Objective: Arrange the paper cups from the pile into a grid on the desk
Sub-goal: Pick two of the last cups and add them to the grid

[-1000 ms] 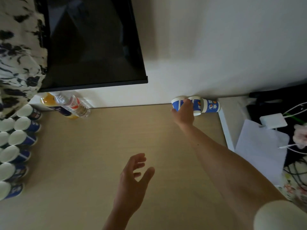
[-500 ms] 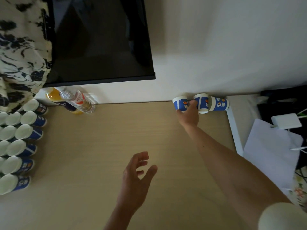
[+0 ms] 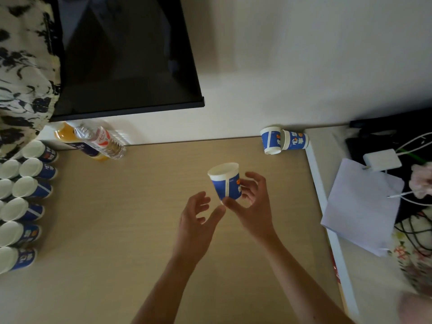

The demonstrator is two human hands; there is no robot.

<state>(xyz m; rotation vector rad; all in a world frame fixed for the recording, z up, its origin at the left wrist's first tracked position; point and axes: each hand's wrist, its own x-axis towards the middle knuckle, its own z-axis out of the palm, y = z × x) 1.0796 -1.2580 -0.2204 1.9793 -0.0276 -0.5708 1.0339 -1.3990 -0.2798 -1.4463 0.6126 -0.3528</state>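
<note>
My right hand [image 3: 253,206] grips a blue and white paper cup [image 3: 226,181] upright above the middle of the wooden desk [image 3: 131,230]. Just left of it, my left hand [image 3: 197,220] is open with spread fingers, its thumb close to the cup's base. Two more cups [image 3: 282,140] lie at the desk's far right corner against the wall. Several cups [image 3: 28,190] stand in rows along the desk's left edge, partly cut off by the frame.
A dark monitor [image 3: 126,54] hangs over the back of the desk. Two bottles [image 3: 98,142] lie under it at the back left. Right of the desk's white edge are a sheet of paper [image 3: 360,206], a white charger [image 3: 382,161] and cables.
My right hand has pulled one cup from the far corner pile back to the middle of the desk. My left hand has moved up beside it. The pile shows two cups instead of three.
</note>
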